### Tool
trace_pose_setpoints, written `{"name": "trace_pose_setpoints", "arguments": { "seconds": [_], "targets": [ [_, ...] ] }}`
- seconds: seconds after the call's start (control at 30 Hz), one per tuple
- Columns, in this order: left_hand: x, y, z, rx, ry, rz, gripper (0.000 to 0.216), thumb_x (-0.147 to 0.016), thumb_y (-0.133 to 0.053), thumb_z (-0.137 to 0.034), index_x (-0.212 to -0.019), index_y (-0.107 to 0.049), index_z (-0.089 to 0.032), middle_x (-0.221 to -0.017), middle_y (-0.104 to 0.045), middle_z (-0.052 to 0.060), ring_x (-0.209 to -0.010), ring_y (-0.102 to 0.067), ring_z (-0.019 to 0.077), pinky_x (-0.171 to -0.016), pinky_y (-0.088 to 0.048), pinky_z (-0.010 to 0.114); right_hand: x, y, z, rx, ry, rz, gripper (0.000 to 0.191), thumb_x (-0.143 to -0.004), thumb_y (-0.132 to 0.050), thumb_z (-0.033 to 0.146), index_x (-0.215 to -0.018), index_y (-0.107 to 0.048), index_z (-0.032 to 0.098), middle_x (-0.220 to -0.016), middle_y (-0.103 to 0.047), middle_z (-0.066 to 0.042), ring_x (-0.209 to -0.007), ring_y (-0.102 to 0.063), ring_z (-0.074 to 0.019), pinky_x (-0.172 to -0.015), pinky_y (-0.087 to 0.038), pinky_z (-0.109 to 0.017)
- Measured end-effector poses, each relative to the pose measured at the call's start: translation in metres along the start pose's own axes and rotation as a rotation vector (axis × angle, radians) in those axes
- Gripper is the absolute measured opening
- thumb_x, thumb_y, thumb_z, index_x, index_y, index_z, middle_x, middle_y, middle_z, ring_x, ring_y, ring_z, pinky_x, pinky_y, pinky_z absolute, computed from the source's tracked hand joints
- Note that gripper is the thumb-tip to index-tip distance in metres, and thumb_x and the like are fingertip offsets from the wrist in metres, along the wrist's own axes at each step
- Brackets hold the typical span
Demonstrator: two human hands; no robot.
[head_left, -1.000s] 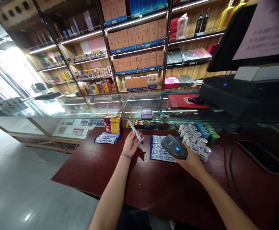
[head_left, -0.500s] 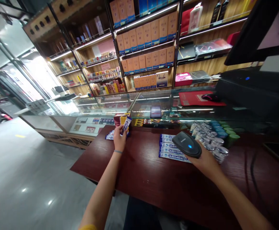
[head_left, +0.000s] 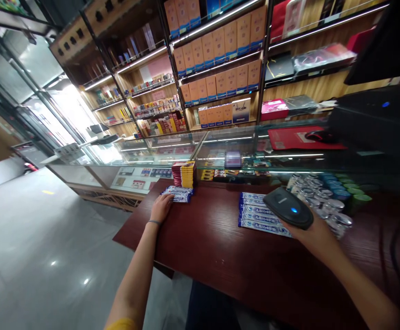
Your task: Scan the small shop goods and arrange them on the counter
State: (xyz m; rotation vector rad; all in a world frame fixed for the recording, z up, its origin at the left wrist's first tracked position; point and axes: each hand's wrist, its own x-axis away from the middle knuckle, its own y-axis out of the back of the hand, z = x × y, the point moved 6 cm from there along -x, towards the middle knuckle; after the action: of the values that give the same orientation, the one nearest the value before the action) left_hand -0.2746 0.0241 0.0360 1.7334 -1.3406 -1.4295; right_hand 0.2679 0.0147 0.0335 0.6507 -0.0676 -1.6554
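My left hand (head_left: 162,207) is at the left end of the table, its fingers closed at the near edge of a small pile of blue-and-white stick packets (head_left: 182,198). Which packet the fingertips pinch is partly hidden. Just behind that pile stands a stack of red and yellow packs (head_left: 182,175). In my right hand (head_left: 319,233) is a black barcode scanner (head_left: 287,207) with a blue light on top. Below and left of the scanner lies a row of the same blue-and-white stick packets (head_left: 255,214), their right ends partly covered by it.
Several cans with silvery lids (head_left: 324,195) and green-topped ones (head_left: 360,198) stand at the right. A glass display counter (head_left: 217,142) runs behind the dark red table (head_left: 200,238). On it lie a red mat (head_left: 286,138) and a mouse (head_left: 319,136). Shelves of boxes (head_left: 236,39) rise behind.
My left hand has lowered a stick packet from in front of the red and yellow stack to the pile on the table. The scanner stays in my right hand; the view has shifted slightly.
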Motion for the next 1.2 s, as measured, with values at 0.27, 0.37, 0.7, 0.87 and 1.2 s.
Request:
{"name": "trace_pose_setpoints", "arguments": {
  "seconds": [0.27,0.37,0.7,0.87,1.2],
  "targets": [
    [-0.002,-0.010,0.015,0.121,0.030,-0.008,0.035,-0.094,-0.054,-0.021,-0.122,-0.073,-0.028,-0.131,-0.068,0.009,-0.124,-0.062,0.0272,-0.115,-0.044,0.046,0.002,0.006,0.002,0.012,-0.070,-0.054,0.062,-0.074,-0.077,0.055,-0.128,-0.066,0.025,-0.108,-0.078,-0.008,-0.100,-0.074,-0.0362,-0.089,-0.060,-0.049],
    [-0.002,-0.011,0.018,0.135,0.032,-0.011,0.036,-0.093,-0.054,-0.019,-0.122,-0.073,-0.028,-0.132,-0.068,0.010,-0.124,-0.062,0.0273,-0.116,-0.043,0.048,0.001,0.005,0.001,0.036,-0.051,-0.023,0.062,-0.074,-0.078,0.055,-0.127,-0.067,0.024,-0.113,-0.078,-0.010,-0.102,-0.074,-0.0363,-0.087,-0.060,-0.048],
    [0.000,-0.007,0.011,0.114,0.021,-0.005,0.042,-0.091,-0.053,-0.018,-0.129,-0.068,-0.027,-0.138,-0.066,0.009,-0.131,-0.059,0.0274,-0.118,-0.043,0.048,-0.001,0.006,0.012,-0.021,-0.027,-0.048,0.054,-0.075,-0.079,0.052,-0.120,-0.068,0.023,-0.108,-0.079,-0.010,-0.102,-0.074,-0.0355,-0.090,-0.060,-0.047],
    [-0.002,-0.004,-0.007,0.123,-0.006,-0.045,0.055,-0.090,-0.057,-0.026,-0.145,-0.056,-0.024,-0.151,-0.055,0.012,-0.141,-0.051,0.0292,-0.122,-0.038,0.049,-0.002,0.016,0.028,-0.043,-0.018,-0.091,0.036,-0.078,-0.076,0.050,-0.100,-0.068,0.023,-0.096,-0.078,-0.011,-0.106,-0.072,-0.0389,-0.091,-0.059,-0.052],
    [-0.023,-0.051,-0.167,0.483,-0.153,-0.017,0.038,-0.092,-0.063,-0.028,-0.130,-0.068,-0.029,-0.135,-0.063,0.011,-0.130,-0.057,0.0294,-0.119,-0.040,0.049,-0.010,0.034,0.042,-0.013,-0.007,-0.125,0.045,-0.083,-0.071,0.050,-0.116,-0.068,0.020,-0.086,-0.079,-0.009,-0.090,-0.076,-0.0326,-0.076,-0.062,-0.041]
  ]
}}
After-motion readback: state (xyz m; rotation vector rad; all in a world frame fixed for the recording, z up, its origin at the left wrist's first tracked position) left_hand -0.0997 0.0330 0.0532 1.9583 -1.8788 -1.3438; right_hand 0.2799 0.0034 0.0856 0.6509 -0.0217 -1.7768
